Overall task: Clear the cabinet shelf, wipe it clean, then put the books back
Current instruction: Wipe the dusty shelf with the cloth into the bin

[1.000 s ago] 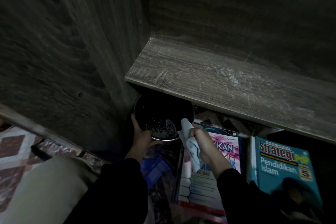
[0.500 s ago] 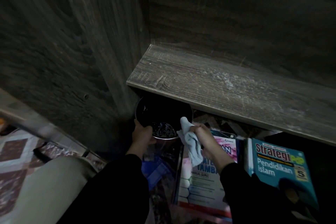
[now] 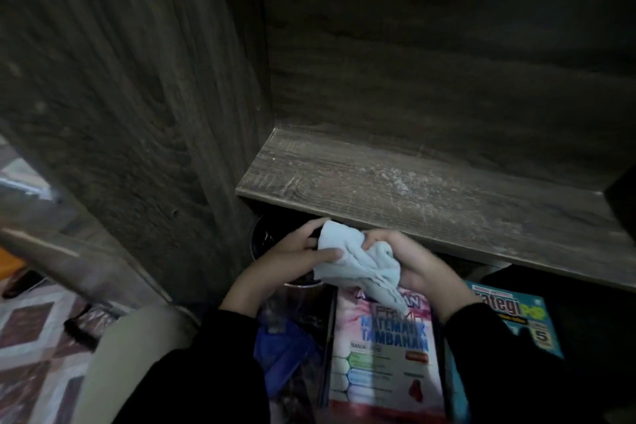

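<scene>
Cabinet shelf (image 3: 395,203): one, dark wood grain, bare of books, with pale dusty streaks across the middle and right; judged cleared but not yet wiped. Cloth (image 3: 358,265): one, pale, bunched, held just below and in front of the shelf's front edge, not touching the board. Left hand (image 3: 285,262): curled round the cloth's left end, thumb laid over the top. Right hand (image 3: 420,265): clenched on the cloth's right part, so both hands are clamped on the one cloth, close together. Books: two with readable covers, lying flat below the shelf, a pink mathematics book (image 3: 385,348) directly under the cloth and a teal book (image 3: 519,313) to its right, partly covered by the right sleeve; a dark glossy cover left of the pink one may be a third, cannot tell. Round dark container (image 3: 265,239): one, under the shelf's left end, mostly hidden by the left hand. Blue object (image 3: 282,351): one, crumpled, nature unclear. Cabinet side panel (image 3: 144,107): one, at left. Patterned floor (image 3: 31,330): far left. Hazards: dust pushed over the front edge would likely land on the books beneath; if the cloth is wet, which cannot be told, squeezing it here could drip on the pink cover; the left wrist could knock the container.
</scene>
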